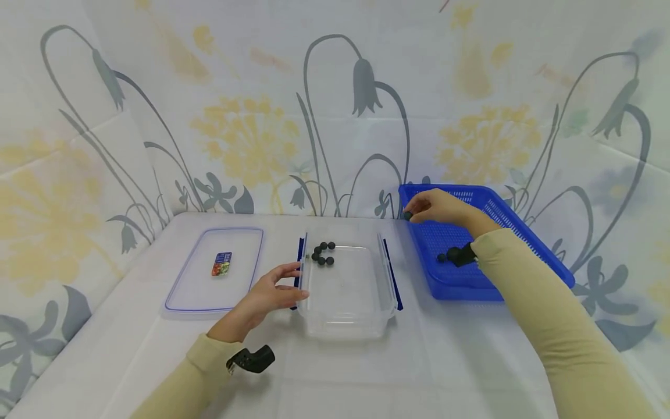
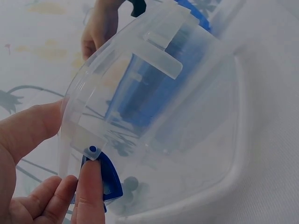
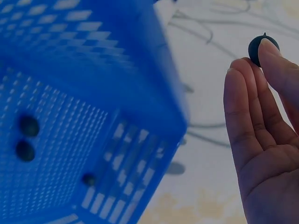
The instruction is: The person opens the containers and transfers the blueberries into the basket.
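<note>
My right hand [image 1: 437, 206] pinches a small dark blueberry-like ball [image 3: 261, 49] between thumb and fingertips, over the blue basket's [image 1: 468, 294] left rim. A small point sticks up from the ball in the right wrist view. Several similar balls [image 3: 28, 126] lie on the basket's mesh floor. With thumb at the rim and fingers against a blue side latch [image 2: 111, 182], my left hand [image 1: 269, 299] holds the left side of the clear plastic container [image 1: 345, 326]. Inside the container, several dark balls [image 1: 317, 250] form a curved row near the left wall.
A clear lid [image 1: 191, 294] with a blue edge lies left of the container, bearing a small colourful label [image 1: 222, 264]. White cloth [image 1: 345, 378] covers the table. Behind it hangs a flower-patterned cloth [image 1: 335, 93]. The basket stands on the right.
</note>
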Motion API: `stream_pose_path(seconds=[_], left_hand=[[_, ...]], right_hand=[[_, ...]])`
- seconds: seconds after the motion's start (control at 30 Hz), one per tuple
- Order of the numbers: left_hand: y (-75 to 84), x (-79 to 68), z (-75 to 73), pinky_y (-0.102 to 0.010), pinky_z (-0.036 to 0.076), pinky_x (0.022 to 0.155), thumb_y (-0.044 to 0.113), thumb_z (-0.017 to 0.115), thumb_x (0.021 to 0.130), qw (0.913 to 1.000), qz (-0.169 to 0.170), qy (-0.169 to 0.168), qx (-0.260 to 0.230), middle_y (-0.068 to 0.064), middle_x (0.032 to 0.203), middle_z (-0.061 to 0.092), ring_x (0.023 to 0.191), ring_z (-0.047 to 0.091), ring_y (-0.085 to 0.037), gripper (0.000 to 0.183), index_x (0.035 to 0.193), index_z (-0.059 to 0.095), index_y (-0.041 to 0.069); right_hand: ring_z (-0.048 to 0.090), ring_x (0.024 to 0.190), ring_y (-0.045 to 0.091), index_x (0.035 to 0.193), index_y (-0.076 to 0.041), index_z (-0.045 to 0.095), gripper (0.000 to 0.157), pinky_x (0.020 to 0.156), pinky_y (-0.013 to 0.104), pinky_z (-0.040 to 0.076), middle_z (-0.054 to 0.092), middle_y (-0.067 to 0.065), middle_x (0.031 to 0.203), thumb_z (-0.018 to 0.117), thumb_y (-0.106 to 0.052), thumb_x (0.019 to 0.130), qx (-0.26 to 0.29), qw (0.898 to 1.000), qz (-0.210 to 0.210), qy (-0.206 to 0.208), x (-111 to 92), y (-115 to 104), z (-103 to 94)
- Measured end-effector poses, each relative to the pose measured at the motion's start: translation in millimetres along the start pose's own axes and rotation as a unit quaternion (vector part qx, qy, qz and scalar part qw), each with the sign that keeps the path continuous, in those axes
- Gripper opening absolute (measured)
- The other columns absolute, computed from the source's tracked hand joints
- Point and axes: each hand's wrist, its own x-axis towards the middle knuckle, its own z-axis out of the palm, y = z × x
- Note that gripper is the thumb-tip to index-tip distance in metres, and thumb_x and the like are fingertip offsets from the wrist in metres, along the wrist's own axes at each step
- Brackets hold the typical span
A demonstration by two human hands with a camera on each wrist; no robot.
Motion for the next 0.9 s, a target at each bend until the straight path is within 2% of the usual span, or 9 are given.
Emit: stream_pose_path(seconds=[0.17,0.37,0.53,0.8,0.9], left_hand=[[-0.4,1.3,-0.2,-0.039,0.05,0.086,0.013,0.075,0.079,1.0,0.0,-0.003,-0.001,-0.014,0.138,0.04,0.107,0.053,-0.027,0.071,0.14,0.038,0.011],[-0.2,1.1,-0.7,-0.039,0.05,0.086,0.013,0.075,0.08,1.0,-0.003,0.0,-0.001,-0.013,0.137,0.04,0.108,0.053,-0.027,0.071,0.14,0.038,0.011],[2.3,1.1,-0.1,-0.039,0.05,0.086,0.013,0.075,0.08,1.0,-0.006,0.0,0.0,-0.012,0.137,0.041,0.107,0.053,-0.026,0.071,0.14,0.039,0.012],[2.9,0.3,1.2,-0.039,0.05,0.086,0.011,0.075,0.079,0.9999,-0.009,0.005,-0.001,-0.013,0.136,0.041,0.105,0.054,-0.025,0.07,0.14,0.039,0.012],[2.5,1.1,1.1,-0.039,0.05,0.086,0.011,0.074,0.08,0.9999,-0.01,0.004,-0.002,-0.012,0.137,0.041,0.106,0.053,-0.026,0.069,0.14,0.039,0.013]], right_hand=[[0.055,0.096,0.028,0.113,0.003,0.059,0.029,0.087,0.049,0.045,0.061,0.015,0.104,0.064,-0.012,0.089,0.014,0.999,0.029,0.018,-16.8,30.3,-12.7],[0.056,0.096,0.032,0.112,0.008,0.058,0.03,0.085,0.048,0.046,0.061,0.018,0.102,0.064,-0.01,0.088,0.017,0.998,0.054,0.039,-33.9,62.0,-15.7],[0.059,0.093,0.032,0.114,0.011,0.054,0.031,0.083,0.044,0.049,0.061,0.021,0.102,0.061,-0.006,0.089,0.037,0.996,0.075,0.045,-46.9,79.3,-14.7],[0.062,0.084,0.022,0.113,0.015,0.051,0.033,0.077,0.038,0.053,0.061,0.021,0.098,0.061,-0.004,0.088,0.05,0.992,0.1,0.054,-55.3,101.8,-13.2],[0.062,0.086,0.025,0.115,0.016,0.049,0.034,0.077,0.037,0.053,0.06,0.022,0.1,0.061,-0.003,0.088,0.061,0.99,0.111,0.057,-57.3,106.4,-13.1]])
